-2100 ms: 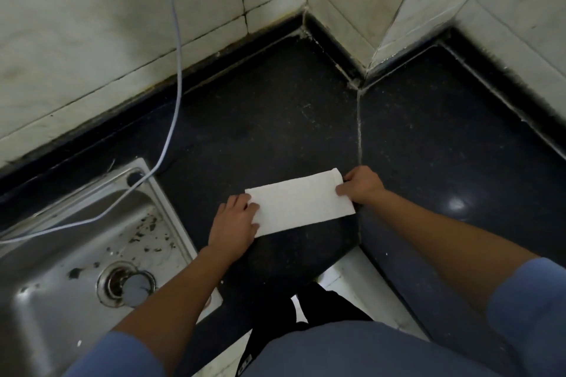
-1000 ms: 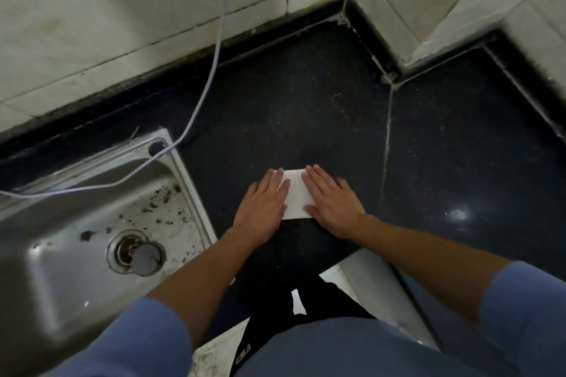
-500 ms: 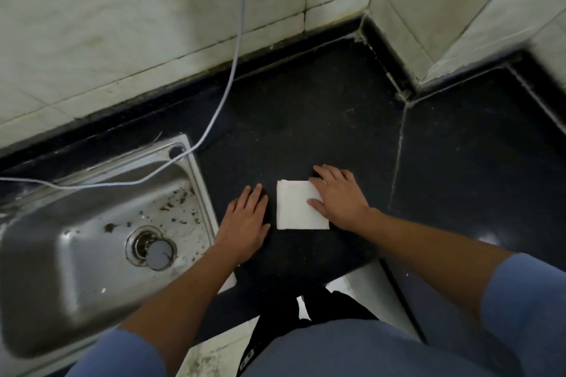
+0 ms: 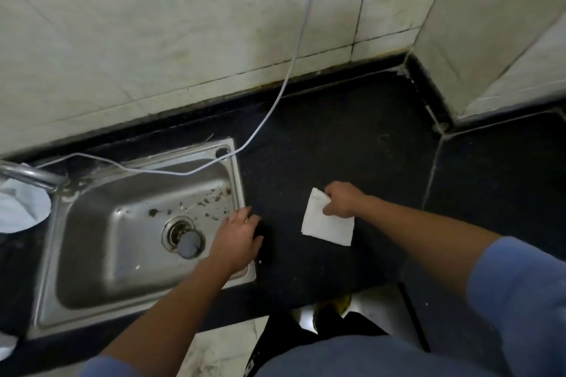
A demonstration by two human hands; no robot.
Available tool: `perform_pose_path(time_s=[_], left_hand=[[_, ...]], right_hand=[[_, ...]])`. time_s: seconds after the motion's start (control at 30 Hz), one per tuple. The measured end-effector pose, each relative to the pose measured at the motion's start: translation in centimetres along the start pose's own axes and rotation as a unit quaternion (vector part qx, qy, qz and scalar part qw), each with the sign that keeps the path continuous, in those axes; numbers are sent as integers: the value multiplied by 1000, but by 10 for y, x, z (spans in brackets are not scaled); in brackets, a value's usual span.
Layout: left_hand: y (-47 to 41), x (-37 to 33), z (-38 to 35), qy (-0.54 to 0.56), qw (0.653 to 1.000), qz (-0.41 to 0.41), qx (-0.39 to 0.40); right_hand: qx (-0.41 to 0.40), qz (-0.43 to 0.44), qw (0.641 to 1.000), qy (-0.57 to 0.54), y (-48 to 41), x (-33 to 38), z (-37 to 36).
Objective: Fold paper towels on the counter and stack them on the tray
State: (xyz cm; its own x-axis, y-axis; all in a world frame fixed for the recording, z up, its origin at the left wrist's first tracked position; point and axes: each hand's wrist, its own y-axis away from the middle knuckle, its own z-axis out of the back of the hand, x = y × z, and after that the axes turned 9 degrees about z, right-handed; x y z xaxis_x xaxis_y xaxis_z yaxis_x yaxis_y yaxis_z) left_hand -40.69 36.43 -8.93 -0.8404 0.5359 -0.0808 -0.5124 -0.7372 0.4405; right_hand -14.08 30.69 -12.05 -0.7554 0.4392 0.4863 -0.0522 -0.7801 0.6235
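A white paper towel (image 4: 324,225), folded into a small square, hangs over the black counter (image 4: 352,144) with one corner lifted. My right hand (image 4: 341,200) pinches its upper edge between thumb and fingers. My left hand (image 4: 239,239) rests flat with fingers spread on the right rim of the steel sink (image 4: 242,180), holding nothing. No tray is in view.
The sink basin has a drain plug (image 4: 190,243) and dark debris. A tap (image 4: 27,176) and a white cloth or paper (image 4: 21,205) sit at the far left. A thin white cable (image 4: 294,61) runs down the tiled wall and across the sink's back rim. The counter turns a corner at right.
The towel went from a long strip to a small square under both hands. My right hand now grips and lifts it, my left hand slid left onto the sink rim, and the view swung left.
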Motion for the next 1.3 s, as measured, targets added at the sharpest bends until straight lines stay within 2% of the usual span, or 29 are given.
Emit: perform_pose_path(time_s=[0.13,0.23,0.4,0.6,0.77,0.9,1.07,1.17,1.3], left_hand=[[-19,-7,26,-16,999,-35,-9],[-33,-17,45,-47,994,-101,-14],[-36,-36,55,-81,970,-229,-22],[-7,-84,48,-135,918,-372,-9],[55,-153,24,-173,853,-492,9],[122,-210,-3,-196,796,-572,14],[234,-275,-50,-235,709,-665,-1],[310,-308,-92,-247,667,-703,4],[429,-332,-158,-243,623,-742,30]], right_hand=[[-91,37,995,-9,41,0,9],[-177,19,984,-2,79,-3,12],[-303,-84,948,37,157,-6,-19],[-371,-224,900,38,257,1,-100],[-407,-339,848,2,353,6,-184],[-433,-432,790,-36,431,13,-259],[-455,-531,711,-66,531,29,-366],[-461,-570,674,-93,591,40,-440],[-468,-599,641,-107,674,52,-532]])
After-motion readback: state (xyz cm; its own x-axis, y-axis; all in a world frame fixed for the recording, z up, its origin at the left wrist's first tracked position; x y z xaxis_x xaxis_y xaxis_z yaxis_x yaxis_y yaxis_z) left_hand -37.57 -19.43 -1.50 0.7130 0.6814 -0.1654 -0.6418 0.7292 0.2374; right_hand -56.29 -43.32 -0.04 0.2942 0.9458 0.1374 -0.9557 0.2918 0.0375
